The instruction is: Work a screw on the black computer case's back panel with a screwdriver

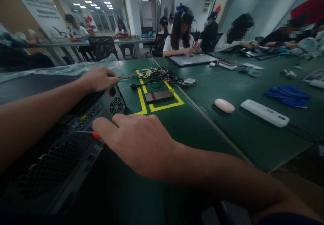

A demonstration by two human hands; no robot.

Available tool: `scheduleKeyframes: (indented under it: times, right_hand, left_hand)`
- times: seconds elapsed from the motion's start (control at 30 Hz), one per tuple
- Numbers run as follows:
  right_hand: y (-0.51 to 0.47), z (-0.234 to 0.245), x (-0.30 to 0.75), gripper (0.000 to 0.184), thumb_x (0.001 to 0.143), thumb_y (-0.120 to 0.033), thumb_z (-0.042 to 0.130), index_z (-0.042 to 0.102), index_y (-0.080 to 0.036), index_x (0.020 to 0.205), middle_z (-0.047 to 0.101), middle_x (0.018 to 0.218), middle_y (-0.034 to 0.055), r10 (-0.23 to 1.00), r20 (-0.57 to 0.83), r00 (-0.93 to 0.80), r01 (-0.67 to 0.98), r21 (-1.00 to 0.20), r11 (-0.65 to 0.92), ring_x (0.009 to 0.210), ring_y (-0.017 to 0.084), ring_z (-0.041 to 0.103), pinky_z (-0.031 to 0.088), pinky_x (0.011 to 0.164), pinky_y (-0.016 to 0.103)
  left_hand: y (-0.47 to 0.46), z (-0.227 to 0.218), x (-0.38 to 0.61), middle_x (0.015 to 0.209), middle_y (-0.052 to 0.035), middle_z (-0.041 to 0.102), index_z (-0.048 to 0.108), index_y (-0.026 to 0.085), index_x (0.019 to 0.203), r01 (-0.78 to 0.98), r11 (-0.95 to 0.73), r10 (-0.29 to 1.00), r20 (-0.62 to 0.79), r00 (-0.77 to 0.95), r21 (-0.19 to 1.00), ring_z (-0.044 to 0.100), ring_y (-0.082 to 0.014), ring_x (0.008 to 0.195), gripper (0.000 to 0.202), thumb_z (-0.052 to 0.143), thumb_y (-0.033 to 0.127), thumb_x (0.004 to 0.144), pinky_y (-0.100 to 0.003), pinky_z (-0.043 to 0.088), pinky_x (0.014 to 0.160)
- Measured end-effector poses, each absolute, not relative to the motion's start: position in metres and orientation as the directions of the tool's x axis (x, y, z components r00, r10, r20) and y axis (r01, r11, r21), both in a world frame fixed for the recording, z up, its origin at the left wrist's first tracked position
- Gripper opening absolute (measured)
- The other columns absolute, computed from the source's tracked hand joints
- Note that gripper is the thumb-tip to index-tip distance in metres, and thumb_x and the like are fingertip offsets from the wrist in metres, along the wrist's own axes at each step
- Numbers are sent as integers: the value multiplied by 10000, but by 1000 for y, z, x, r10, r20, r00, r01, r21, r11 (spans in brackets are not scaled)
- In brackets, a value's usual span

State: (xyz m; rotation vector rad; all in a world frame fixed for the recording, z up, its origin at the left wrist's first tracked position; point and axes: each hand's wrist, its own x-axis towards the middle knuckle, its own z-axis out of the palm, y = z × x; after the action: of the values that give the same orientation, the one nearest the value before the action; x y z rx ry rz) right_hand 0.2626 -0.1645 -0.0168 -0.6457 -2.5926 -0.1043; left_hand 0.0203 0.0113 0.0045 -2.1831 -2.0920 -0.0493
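Note:
A black computer case (50,166) lies on the green table at the left, its metal back side with vents turned toward me. My left hand (100,78) is on the far top corner of the case, fingers bent over its edge. In my right hand (141,140) is a screwdriver (83,132), its orange handle mostly hidden by my closed fingers. The thin shaft points left across the back of the case. Whether its tip sits in a screw is too dark to tell. Near the corner of the case is a round fan grille (115,105).
Beyond the case lie a phone (159,96) within yellow tape and a bundle of cables (164,76). To the right are a pink mouse (224,105), a white power strip-like device (264,113) and blue cloth (288,96). Several people sit across the table.

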Motion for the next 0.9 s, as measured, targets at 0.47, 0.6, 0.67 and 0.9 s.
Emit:
scheduleKeyframes:
  times: [0.47, 0.6, 0.67, 0.9]
  right_hand:
    - [-163, -20, 264, 195, 1105, -141, 483, 671, -170, 1067, 773, 887, 28, 408, 533, -741, 467, -26, 884, 767, 240, 755, 238, 523, 380]
    - [-163, -20, 262, 209, 1115, -161, 473, 675, -170, 1059, 792, 924, 42, 425, 516, -743, 476, -39, 879, 807, 229, 757, 283, 543, 374]
    - [-162, -19, 262, 233, 1128, -184, 459, 679, -168, 1053, 798, 952, 56, 429, 499, -753, 469, -50, 882, 843, 232, 759, 321, 558, 371]
    - [-162, -17, 260, 259, 1155, -233, 472, 699, -156, 1056, 799, 1001, 74, 481, 443, -756, 480, -123, 868, 869, 242, 766, 362, 553, 373]
  left_hand:
    - [7, 5, 23, 1320, -246, 775, 819, 70, 1319, 996, -55, 993, 99, 61, -63, 700, -450, 1248, 717, 363, 508, 978, -517, 548, 1046]
    - [8, 5, 23, 1342, -254, 769, 817, 58, 1312, 996, -54, 993, 99, 61, -65, 694, -462, 1266, 714, 367, 503, 980, -527, 548, 1053]
    - [8, 5, 23, 1350, -253, 768, 818, 63, 1319, 997, -52, 993, 107, 58, -59, 694, -465, 1270, 720, 371, 515, 981, -536, 544, 1063]
    - [10, 3, 22, 1332, -238, 777, 823, 89, 1319, 998, -37, 992, 119, 43, -58, 700, -449, 1250, 725, 372, 537, 972, -535, 550, 1057]
